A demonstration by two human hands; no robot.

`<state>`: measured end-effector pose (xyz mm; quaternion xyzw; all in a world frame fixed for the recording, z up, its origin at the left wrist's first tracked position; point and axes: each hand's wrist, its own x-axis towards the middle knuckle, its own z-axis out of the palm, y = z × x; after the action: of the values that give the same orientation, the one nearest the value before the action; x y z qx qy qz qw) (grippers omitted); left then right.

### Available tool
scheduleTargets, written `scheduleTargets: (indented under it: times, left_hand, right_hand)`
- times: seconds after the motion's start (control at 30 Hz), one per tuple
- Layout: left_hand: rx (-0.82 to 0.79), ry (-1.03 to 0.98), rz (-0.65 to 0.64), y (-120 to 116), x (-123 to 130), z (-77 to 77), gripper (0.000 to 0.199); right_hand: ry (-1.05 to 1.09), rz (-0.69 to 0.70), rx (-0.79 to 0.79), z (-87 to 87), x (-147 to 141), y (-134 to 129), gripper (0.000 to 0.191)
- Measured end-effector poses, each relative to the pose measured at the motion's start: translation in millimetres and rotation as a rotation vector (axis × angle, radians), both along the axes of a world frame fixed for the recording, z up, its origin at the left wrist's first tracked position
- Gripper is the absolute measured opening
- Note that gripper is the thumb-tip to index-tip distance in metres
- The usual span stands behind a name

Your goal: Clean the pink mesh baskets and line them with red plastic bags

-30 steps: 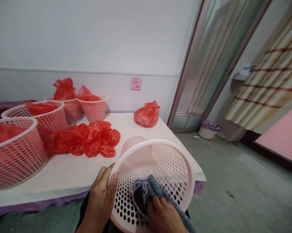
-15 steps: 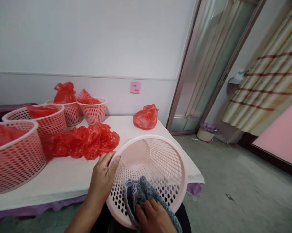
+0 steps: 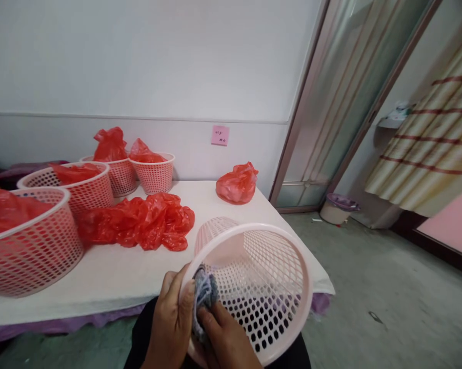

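Pink basket [image 3: 277,266]: tilted over, mouth facing camera and up, above the person's dark-clothed legs at the front of the table; far end reaches over the tabletop, can't tell if touching.
Left hand [image 3: 173,312]: mostly closed round basket rim, left side, thumb inside, fingers outside.
Right hand [image 3: 228,335]: inside basket mouth, fingers bent and partly closed on the rag, pressing it to the left inner wall; some fingertips hidden.
Rag [image 3: 204,294]: grey-blue, bunched, between right hand and basket wall, just beside left thumb.
Table [image 3: 111,277]: white cover, purple cloth [image 3: 80,318] hanging below front edge.
Red bags [image 3: 142,220]: crumpled heap on table, left of the held basket.
Other baskets [image 3: 31,246]: four, pink, upright, left end of table, red plastic in each.
Single red bag [image 3: 237,183]: bunched up, near back right of table, apart from heap.
Pink note [image 3: 220,135]: on wall, handwriting too small to read.
Bin [image 3: 333,212]: on floor by door, purple liner.
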<state>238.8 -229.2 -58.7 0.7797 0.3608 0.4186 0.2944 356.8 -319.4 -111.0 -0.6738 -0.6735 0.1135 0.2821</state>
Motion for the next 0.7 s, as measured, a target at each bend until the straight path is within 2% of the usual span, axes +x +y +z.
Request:
scheduleTargets:
  times: [0.1, 0.17, 0.23, 0.3, 0.43, 0.5, 0.6, 0.7]
  left_hand:
    - [0.003, 0.011, -0.028, 2.6, -1.7, 1.6, 0.033]
    - [0.008, 0.01, -0.07, 0.8, -2.1, 0.1, 0.033]
    - [0.03, 0.006, -0.088, -1.5, -2.2, -2.2, 0.034]
    - [0.048, 0.009, -0.076, -3.3, -1.8, -4.6, 0.034]
    - [0.085, 0.01, -0.075, -7.1, 1.1, -9.4, 0.035]
    - [0.118, 0.011, -0.094, -8.5, 1.7, -11.7, 0.036]
    - [0.141, 0.007, -0.065, -7.4, -0.9, -13.3, 0.034]
    - [0.15, -0.01, -0.025, -5.5, -5.5, -12.0, 0.029]
  right_hand:
    - [-0.245, -0.071, -0.187, -2.9, 23.0, -1.3, 0.034]
    - [-0.286, -0.175, -0.287, -1.2, 38.6, 0.4, 0.038]
    - [-0.068, -0.258, -0.256, 2.5, 47.6, 6.8, 0.039]
    - [0.257, -0.283, -0.133, 8.7, 46.0, 18.3, 0.035]
    - [0.918, -0.362, 0.167, 30.1, 17.3, 48.8, 0.028]
    - [1.061, -0.403, 0.294, 40.3, 1.4, 62.9, 0.033]
    - [0.792, -0.355, 0.304, 41.9, -9.6, 78.6, 0.037]
    - [0.324, -0.268, 0.175, 24.1, -2.6, 88.5, 0.039]
